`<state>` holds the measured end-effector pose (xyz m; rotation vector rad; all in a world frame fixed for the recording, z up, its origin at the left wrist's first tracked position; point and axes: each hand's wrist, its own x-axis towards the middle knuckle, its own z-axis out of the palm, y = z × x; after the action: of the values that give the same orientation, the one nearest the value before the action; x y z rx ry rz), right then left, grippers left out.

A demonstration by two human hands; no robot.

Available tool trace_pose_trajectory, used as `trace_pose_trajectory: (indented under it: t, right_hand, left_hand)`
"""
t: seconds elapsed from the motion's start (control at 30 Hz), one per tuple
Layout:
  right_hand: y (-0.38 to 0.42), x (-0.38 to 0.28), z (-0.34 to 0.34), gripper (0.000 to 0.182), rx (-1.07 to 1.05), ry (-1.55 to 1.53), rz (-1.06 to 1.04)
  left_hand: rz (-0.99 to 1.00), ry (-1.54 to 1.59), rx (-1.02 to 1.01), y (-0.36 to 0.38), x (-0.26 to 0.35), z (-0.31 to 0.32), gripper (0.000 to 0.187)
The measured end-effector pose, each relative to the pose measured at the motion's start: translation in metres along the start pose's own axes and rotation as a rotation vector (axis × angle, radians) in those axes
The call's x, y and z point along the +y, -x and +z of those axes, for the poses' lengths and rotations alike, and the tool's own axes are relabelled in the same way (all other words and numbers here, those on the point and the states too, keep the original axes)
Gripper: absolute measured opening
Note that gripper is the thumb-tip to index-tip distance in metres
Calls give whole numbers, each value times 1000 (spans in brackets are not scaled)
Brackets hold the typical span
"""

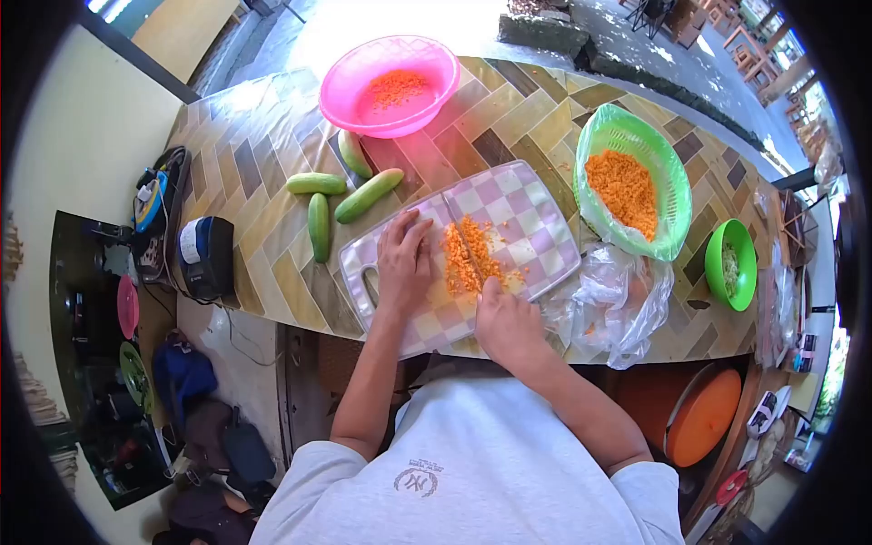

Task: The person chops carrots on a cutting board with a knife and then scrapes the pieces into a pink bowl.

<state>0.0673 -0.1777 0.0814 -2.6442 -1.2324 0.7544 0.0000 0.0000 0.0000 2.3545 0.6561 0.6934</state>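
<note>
My right hand is wrapped around the handle of a knife. Its thin blade runs through a heap of finely chopped carrot on a pink-and-white checkered cutting board. My left hand lies on the board's left part, fingers extended, beside the carrot and near the board's handle slot. It holds nothing that I can see. Loose carrot bits are scattered right of the blade. Just beyond the board's far left corner lie several green cucumbers.
A pink basin with some chopped carrot stands at the back. To the right are a green basket lined with plastic and filled with carrot, a crumpled plastic bag and a small green bowl. A dark printer-like device sits at the left edge.
</note>
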Motion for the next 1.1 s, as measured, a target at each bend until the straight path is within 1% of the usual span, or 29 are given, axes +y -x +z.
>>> trace_pose_trajectory:
  t: [0.07, 0.1, 0.17, 0.27, 0.37, 0.43, 0.47, 0.57, 0.67, 0.77, 0.87, 0.97, 1.07, 1.1]
  right_hand:
    - [0, -8, -12, 25, 23, 40, -25]
    - [3, -13, 1, 23, 26, 1, -33]
    - [1, -14, 17, 20, 54, 2, -24]
    - [-1, -8, 32, 18, 43, 14, 18]
    - [-3, -10, 3, 17, 19, -21, 35]
    - [-2, -11, -4, 17, 39, -5, 24]
    - [-1, -14, -4, 17, 46, 0, 16]
    - [-5, -10, 30, 18, -30, 59, 47]
    - [0, -11, 13, 18, 120, 83, -39]
    - [2, -17, -4, 18, 60, 15, -6]
    - [1, -11, 29, 19, 10, 57, 6]
    - [3, -10, 18, 20, 67, -16, 0]
    - [8, -13, 1, 20, 70, 9, -33]
    - [7, -15, 4, 20, 31, -9, -11]
  left_hand:
    - [-8, 27, 23, -4, -3, -2, 28]
    - [-19, 9, 11, 4, -6, -11, 27]
    - [-34, 48, 29, 4, -4, -10, 25]
    - [-22, 60, 39, 5, -2, -5, 24]
    - [-14, 50, 49, 4, 1, -3, 24]
    - [-25, 105, 56, 3, -2, 3, 25]
    - [-33, 129, 58, 3, -4, 3, 26]
    - [-53, 133, 59, 3, -2, 1, 25]
    - [-31, 133, 64, 1, -4, 3, 25]
    - [-3, 125, 86, 1, -4, 2, 23]
    - [-60, 157, 108, 0, -1, 1, 21]
    - [-78, 152, 114, -1, -1, 2, 20]
    - [-63, 159, 109, 0, -6, 4, 19]
    - [-60, 154, 110, 0, -5, 4, 20]
